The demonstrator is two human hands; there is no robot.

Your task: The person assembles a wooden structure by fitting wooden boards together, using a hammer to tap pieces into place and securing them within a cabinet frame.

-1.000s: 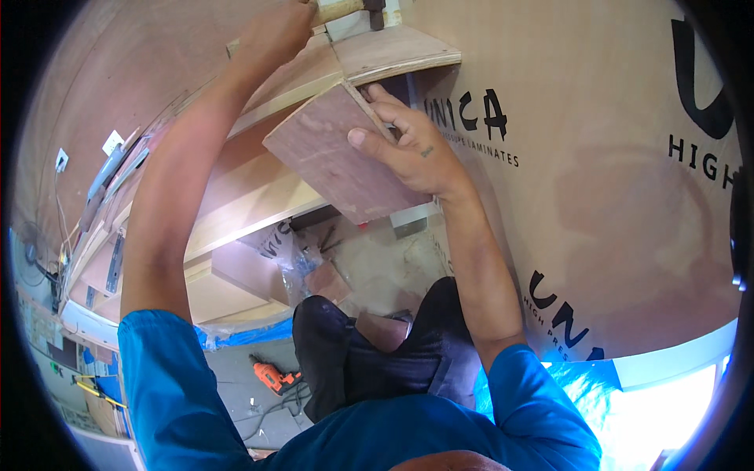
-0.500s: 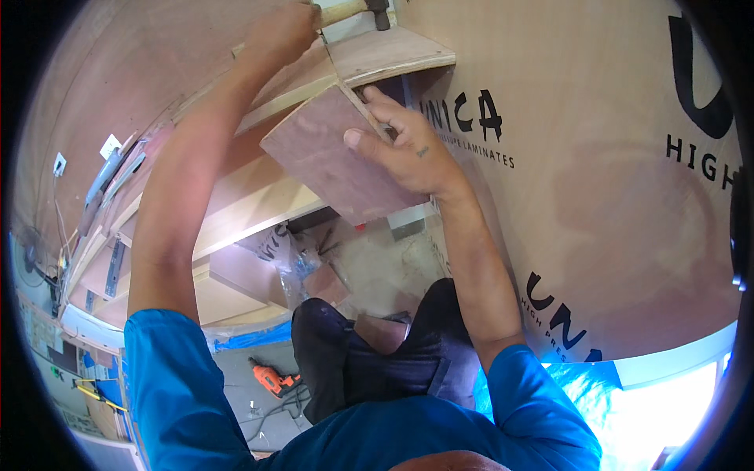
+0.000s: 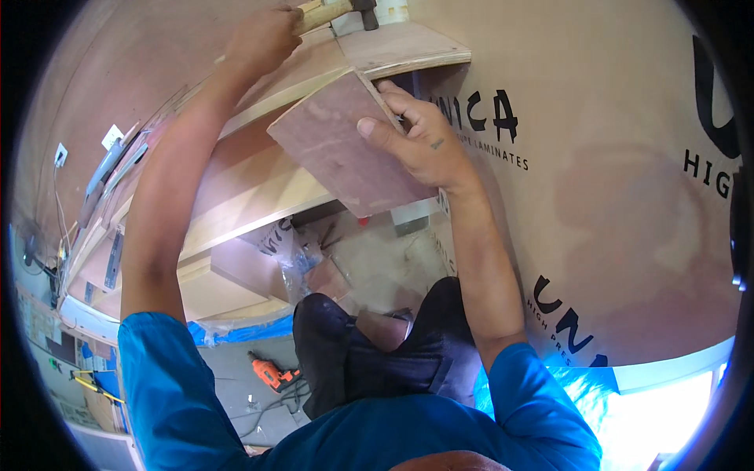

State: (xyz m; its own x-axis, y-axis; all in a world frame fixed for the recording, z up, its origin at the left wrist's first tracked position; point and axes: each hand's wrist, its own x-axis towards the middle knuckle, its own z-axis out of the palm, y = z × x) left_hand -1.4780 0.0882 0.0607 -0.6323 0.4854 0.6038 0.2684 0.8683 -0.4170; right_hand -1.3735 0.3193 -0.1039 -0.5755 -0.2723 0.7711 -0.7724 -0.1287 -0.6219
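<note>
My left hand (image 3: pixel 269 41) grips a hammer by its wooden handle (image 3: pixel 323 16), with the dark metal head (image 3: pixel 366 13) over the upper plywood shelf (image 3: pixel 402 46). My right hand (image 3: pixel 410 137) holds a pinkish plywood board (image 3: pixel 330 141) by its right edge, thumb on the face and fingers curled round behind, partly hidden. The board is tilted, its upper corner at the front edge of that shelf. Lower pale wooden shelving (image 3: pixel 259 192) runs behind the board.
A large sheet with printed lettering (image 3: pixel 613 235) stands along my right. An orange power tool (image 3: pixel 271 369) with a cable lies on the floor (image 3: pixel 361 259) beside my knee. Wall sockets (image 3: pixel 111 136), long hand tools (image 3: pixel 106 173) and blue plastic film (image 3: pixel 259 330) are at the left.
The board and my right hand have moved slightly up and right. The hammer has shifted a little leftward over the last half second. Both hands keep their grips.
</note>
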